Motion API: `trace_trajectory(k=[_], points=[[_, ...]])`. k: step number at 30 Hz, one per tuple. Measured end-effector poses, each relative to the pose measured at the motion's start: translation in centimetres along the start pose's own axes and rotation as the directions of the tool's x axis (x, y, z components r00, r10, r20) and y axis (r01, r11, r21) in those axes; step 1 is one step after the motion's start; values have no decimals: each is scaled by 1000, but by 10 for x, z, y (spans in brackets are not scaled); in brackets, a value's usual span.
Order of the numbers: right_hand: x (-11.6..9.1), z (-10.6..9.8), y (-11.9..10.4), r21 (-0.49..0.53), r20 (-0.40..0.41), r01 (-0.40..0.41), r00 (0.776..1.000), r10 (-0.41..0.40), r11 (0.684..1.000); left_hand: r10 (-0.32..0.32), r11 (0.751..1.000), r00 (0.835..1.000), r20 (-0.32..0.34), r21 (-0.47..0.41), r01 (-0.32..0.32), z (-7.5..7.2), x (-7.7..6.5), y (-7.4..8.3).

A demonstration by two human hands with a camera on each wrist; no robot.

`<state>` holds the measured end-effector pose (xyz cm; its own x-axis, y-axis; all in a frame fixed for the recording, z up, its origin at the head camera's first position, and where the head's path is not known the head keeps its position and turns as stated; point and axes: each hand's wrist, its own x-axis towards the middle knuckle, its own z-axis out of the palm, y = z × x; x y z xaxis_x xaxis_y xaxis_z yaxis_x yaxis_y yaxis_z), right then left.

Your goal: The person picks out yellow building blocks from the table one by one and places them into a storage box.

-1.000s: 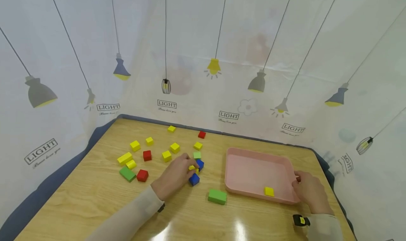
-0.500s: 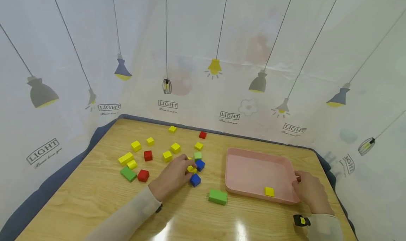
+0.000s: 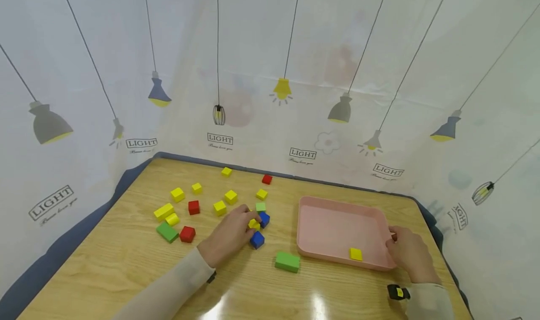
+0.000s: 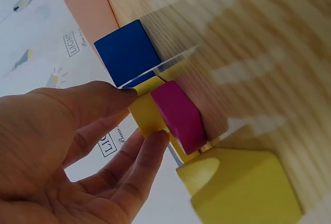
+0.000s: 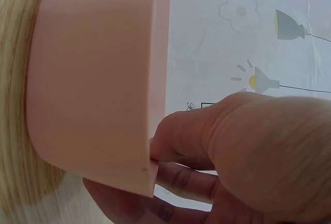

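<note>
My left hand is low over the table among scattered blocks. In the left wrist view its thumb and a finger pinch a yellow block, while a magenta block lies right against that block; the hand hides the magenta one in the head view. Two blue blocks sit just right of these fingers. A pink tray stands on the right, with one yellow block inside by its near wall. My right hand grips the tray's right rim, thumb inside and fingers outside.
Several yellow blocks, red blocks and a green block are spread over the left half of the wooden table. Another green block lies near the tray's front left corner. A printed curtain hangs behind.
The left hand has shifted very slightly left around the yellow block. My right hand and the tray have stayed put; the head view has swayed a little.
</note>
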<state>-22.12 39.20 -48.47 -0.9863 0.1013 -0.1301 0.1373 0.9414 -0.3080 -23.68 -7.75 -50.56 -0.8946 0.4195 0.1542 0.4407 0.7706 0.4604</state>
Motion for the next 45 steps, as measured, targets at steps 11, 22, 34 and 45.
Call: trace_trajectory(k=[11,22,34,45], points=[[0,-5,1,4,0,-6,1000,6,1000,-5,1000,1000,-16,10,5,-7,1,7],[1,-1,-1,4,28,-9,1000,9,1000,-5,1000,998,-57,14,6,-12,3,20],[-1,-2,-5,5,34,-13,999,13,1000,85,996,993,-83,29,-82,-8,13,37],[0,-2,-1,1,24,4,1000,-4,1000,168,986,983,-76,-3,-169,6,32,76]])
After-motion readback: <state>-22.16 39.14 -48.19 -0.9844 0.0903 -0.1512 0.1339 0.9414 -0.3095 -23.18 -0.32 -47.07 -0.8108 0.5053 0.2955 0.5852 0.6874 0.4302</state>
